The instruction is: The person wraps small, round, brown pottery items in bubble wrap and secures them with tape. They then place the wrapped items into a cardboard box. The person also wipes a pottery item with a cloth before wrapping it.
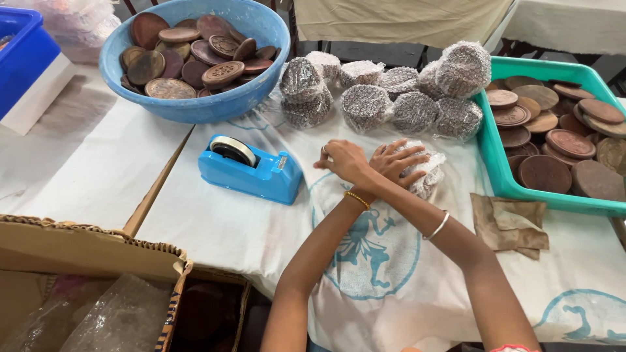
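Observation:
My arms are crossed over the white printed cloth (365, 274). My left hand (395, 160), with a gold bead bracelet at the wrist, presses with spread fingers on a bubble-wrapped bundle (427, 177) and holds it down. My right hand (342, 161), with a silver bangle on its arm, lies over the left wrist. Its fingertips are pinched on what looks like a small clear piece of tape, just right of the blue tape dispenser (251, 169).
Several bubble-wrapped stacks (391, 98) stand behind my hands. A blue bowl (195, 107) of brown carved discs is at the back left, and a teal tray (495, 163) of discs at the right. Brown paper scraps (512, 225) lie by the tray. An open cardboard box (91, 261) is at the front left.

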